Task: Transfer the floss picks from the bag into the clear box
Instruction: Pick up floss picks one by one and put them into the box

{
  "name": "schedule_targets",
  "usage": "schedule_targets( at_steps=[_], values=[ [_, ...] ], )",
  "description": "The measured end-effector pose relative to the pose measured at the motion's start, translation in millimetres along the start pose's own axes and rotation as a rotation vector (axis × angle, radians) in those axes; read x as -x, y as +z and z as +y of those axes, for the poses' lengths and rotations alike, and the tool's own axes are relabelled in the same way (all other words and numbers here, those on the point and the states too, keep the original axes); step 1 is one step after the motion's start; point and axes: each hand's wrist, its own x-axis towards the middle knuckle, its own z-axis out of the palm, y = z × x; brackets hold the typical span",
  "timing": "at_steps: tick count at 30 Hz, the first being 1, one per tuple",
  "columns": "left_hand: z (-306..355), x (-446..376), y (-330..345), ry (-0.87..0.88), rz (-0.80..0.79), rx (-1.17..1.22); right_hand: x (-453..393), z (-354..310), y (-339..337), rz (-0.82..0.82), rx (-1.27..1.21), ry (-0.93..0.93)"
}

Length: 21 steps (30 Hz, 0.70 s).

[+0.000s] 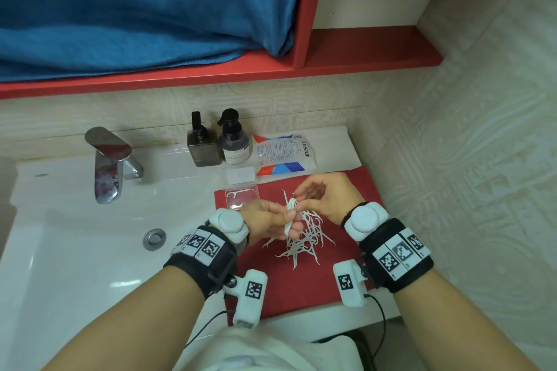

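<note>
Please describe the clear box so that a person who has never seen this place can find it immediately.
Find the red mat on the counter to the right of the white sink. The clear box sits at the mat's far left corner, just beyond the left hand. It is open and holds a few floss picks, whereas its flat lid lies empty behind it, off the mat.

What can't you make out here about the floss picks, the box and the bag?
- Head view: how many picks the left hand holds; its fingers cover the bundle.
- Count in the pile: picks overlap and are too small.
- Clear box: its near edge is hidden behind the left hand; at least one pick shows inside.
- Bag: print too small to read; whether any picks remain inside cannot be told.
</note>
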Motion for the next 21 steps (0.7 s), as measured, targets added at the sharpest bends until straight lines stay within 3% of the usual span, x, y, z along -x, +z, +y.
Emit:
schedule_targets(
  at_steps=[7, 21],
  values=[
    [5.1, 0.6, 3.8, 0.024, -0.034, 0.052, 4.2, -3.6, -1.1, 0.066, -0.001, -0.001],
    [4.5, 0.5, 7.5, 0.132, 0.056, -0.140, 19.1, -1.8, 17.5, 0.190, -0.139, 0.134]
  ],
)
